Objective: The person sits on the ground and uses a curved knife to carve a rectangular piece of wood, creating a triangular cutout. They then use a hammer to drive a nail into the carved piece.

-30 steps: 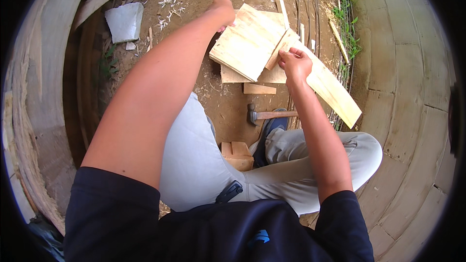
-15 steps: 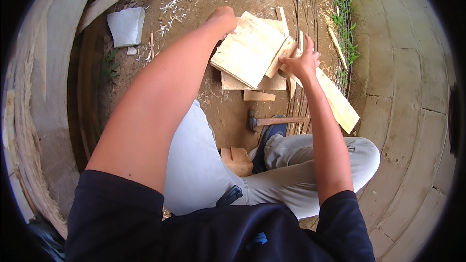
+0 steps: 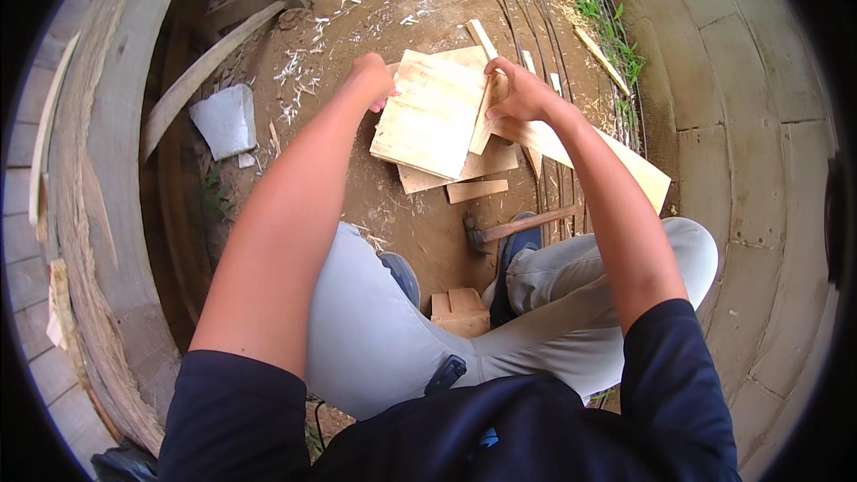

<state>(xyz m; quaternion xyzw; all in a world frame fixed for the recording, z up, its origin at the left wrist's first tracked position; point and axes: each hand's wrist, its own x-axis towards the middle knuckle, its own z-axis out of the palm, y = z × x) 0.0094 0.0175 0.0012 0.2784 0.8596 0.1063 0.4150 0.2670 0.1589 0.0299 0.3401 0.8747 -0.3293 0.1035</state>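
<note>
The left hand (image 3: 370, 82) pinches the square board (image 3: 433, 118), the right hand (image 3: 520, 95) the narrow strip (image 3: 483, 132) beside it.

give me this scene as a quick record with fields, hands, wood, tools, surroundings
left hand: at the left edge of the square board, its exact grip hidden
right hand: thumb and forefinger apart, at the narrow wood piece
square board: pale, lying tilted over a lower board 
narrow wood piece: along the square board's right side
lower board: partly covered
long board: reaching out under the right forearm
hammer: near the right shoe, head toward the left
ground: brown earth with scattered shavings
</note>
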